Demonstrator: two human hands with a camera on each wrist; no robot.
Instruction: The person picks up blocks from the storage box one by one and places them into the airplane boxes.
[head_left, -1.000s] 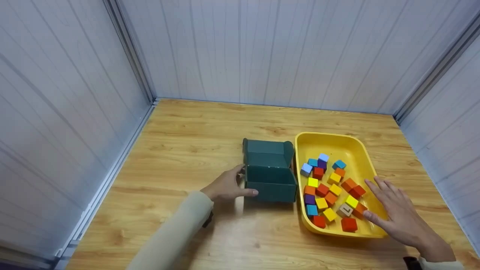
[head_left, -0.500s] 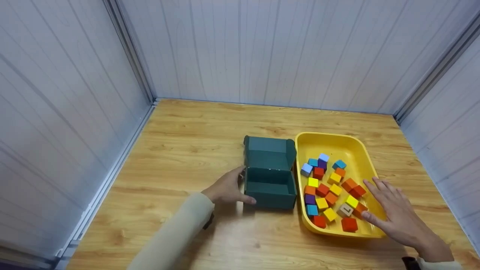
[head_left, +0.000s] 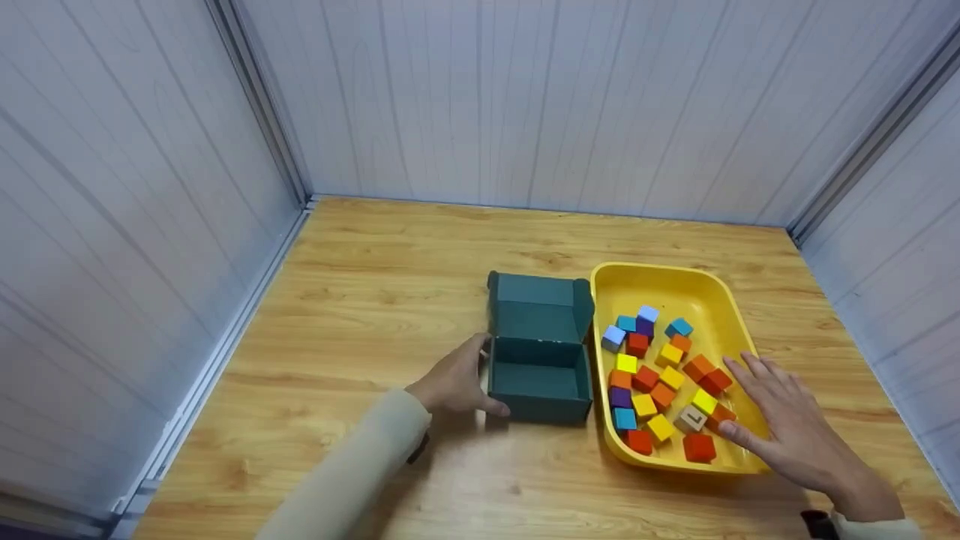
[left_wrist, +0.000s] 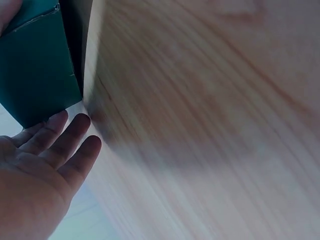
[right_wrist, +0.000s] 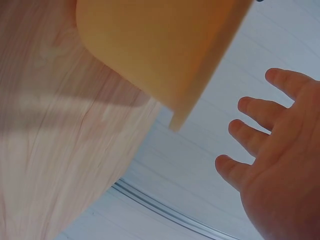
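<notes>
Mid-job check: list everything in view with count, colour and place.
box: 1, dark green, lid open, left of the tray
tray: 1, yellow, on the table
blocks: about 24, red, orange, yellow, blue, purple and one wood-coloured, in the tray
table: 1, wood-grain, underneath
walls: pale, left, far and right
metal strips: several, grey, wall corners
sleeves: 2, beige, both arms
wristbands: 2, black, at the cuffs
left grip: 1, bare, against the box's left side
right grip: 1, bare, at the tray's right rim
</notes>
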